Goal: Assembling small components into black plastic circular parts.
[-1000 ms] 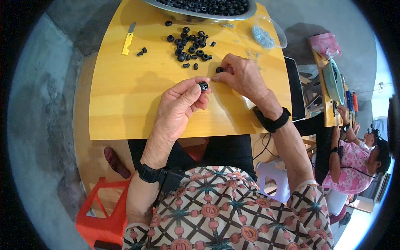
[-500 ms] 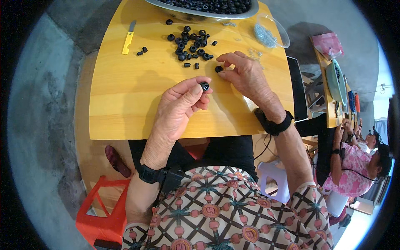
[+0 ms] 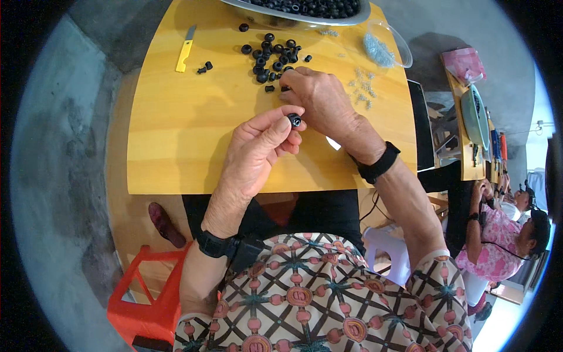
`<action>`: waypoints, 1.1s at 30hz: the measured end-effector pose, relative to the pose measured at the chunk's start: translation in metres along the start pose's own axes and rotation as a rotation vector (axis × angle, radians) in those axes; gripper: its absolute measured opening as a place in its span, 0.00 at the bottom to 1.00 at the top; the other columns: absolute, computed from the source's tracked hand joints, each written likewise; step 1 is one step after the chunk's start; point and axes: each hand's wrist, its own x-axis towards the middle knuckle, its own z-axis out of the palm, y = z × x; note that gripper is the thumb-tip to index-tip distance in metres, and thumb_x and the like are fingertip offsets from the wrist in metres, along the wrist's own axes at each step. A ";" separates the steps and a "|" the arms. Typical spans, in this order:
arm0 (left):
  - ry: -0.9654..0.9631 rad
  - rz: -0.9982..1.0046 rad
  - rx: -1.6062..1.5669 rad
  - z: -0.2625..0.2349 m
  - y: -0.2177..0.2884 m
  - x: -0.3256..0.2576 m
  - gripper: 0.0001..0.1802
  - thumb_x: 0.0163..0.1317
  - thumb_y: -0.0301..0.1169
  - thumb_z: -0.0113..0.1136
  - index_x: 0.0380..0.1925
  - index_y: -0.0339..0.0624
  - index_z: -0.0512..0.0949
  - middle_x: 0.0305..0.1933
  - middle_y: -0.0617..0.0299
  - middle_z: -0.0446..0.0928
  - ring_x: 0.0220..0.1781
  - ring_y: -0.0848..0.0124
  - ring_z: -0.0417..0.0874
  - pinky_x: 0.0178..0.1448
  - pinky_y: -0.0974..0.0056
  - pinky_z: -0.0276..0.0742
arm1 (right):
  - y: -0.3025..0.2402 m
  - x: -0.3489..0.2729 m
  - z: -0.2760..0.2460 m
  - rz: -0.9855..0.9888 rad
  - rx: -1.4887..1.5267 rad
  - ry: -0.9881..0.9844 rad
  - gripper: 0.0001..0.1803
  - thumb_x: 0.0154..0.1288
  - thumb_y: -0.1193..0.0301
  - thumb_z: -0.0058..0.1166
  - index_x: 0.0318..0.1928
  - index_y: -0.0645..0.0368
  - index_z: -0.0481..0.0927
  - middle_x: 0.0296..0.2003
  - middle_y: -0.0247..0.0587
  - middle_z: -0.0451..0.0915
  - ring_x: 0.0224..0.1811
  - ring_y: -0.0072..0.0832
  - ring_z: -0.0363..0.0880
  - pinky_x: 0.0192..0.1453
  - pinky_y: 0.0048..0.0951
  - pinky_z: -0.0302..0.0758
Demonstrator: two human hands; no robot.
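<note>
Resting in the pinch of the left hand (image 3: 255, 144), a rounded black part (image 3: 294, 119) is held up off the surface (image 3: 176, 146), on the near side of the cluster of black parts (image 3: 272, 56) and a little to its right. Its ringed end faces right; fingers cover the rest, so I cannot tell its long axis surely. The left hand is clamped on it between thumb and fingers. The right hand (image 3: 322, 100) is the nearer to the cluster, coming from the right to its near edge; a dark piece (image 3: 285, 88) shows at its fingertips, but I cannot tell whether they are closed on it or only touching. Just left of that, at the cluster's near edge, a spool-shaped piece (image 3: 269, 89) lies with its long axis running left to right. Right of the cluster are loose silvery bits (image 3: 363, 87) and, farther out, a clear tub (image 3: 402, 47) of more. Beyond the cluster, a metal basin (image 3: 328, 23) holds many black parts; left of the cluster lie two small black pieces (image 3: 209, 65) and a yellow-handled knife (image 3: 185, 56).
</note>
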 end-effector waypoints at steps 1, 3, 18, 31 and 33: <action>0.000 0.006 0.005 0.000 0.000 -0.001 0.18 0.62 0.33 0.58 0.50 0.36 0.76 0.40 0.59 0.79 0.35 0.77 0.78 0.41 0.72 0.76 | -0.001 0.000 0.000 -0.020 -0.012 -0.009 0.08 0.50 0.74 0.59 0.33 0.61 0.79 0.28 0.43 0.79 0.27 0.43 0.79 0.32 0.36 0.76; -0.001 0.002 0.002 -0.001 0.001 -0.001 0.18 0.62 0.33 0.58 0.50 0.36 0.76 0.40 0.58 0.79 0.35 0.77 0.78 0.41 0.72 0.76 | -0.002 -0.005 -0.004 -0.041 0.059 0.036 0.08 0.51 0.75 0.59 0.34 0.61 0.80 0.28 0.43 0.80 0.26 0.39 0.79 0.31 0.33 0.76; 0.022 -0.027 0.009 0.005 -0.007 -0.012 0.17 0.63 0.31 0.57 0.50 0.35 0.75 0.39 0.58 0.80 0.35 0.77 0.78 0.42 0.73 0.76 | -0.047 -0.094 -0.047 0.754 1.295 0.160 0.09 0.60 0.77 0.57 0.43 0.62 0.79 0.27 0.31 0.80 0.24 0.14 0.76 0.24 0.13 0.68; 0.010 -0.057 0.023 0.024 -0.014 -0.029 0.17 0.60 0.28 0.59 0.49 0.35 0.75 0.39 0.61 0.79 0.35 0.77 0.78 0.40 0.74 0.77 | -0.062 -0.123 -0.029 0.643 1.415 0.342 0.08 0.57 0.76 0.61 0.37 0.62 0.78 0.28 0.31 0.79 0.27 0.14 0.76 0.29 0.14 0.72; 0.009 -0.069 0.036 0.026 -0.015 -0.030 0.17 0.60 0.28 0.60 0.49 0.35 0.75 0.38 0.62 0.79 0.35 0.77 0.78 0.40 0.73 0.77 | -0.063 -0.125 -0.029 0.615 1.412 0.376 0.08 0.57 0.76 0.62 0.37 0.62 0.78 0.28 0.31 0.79 0.27 0.14 0.75 0.29 0.14 0.72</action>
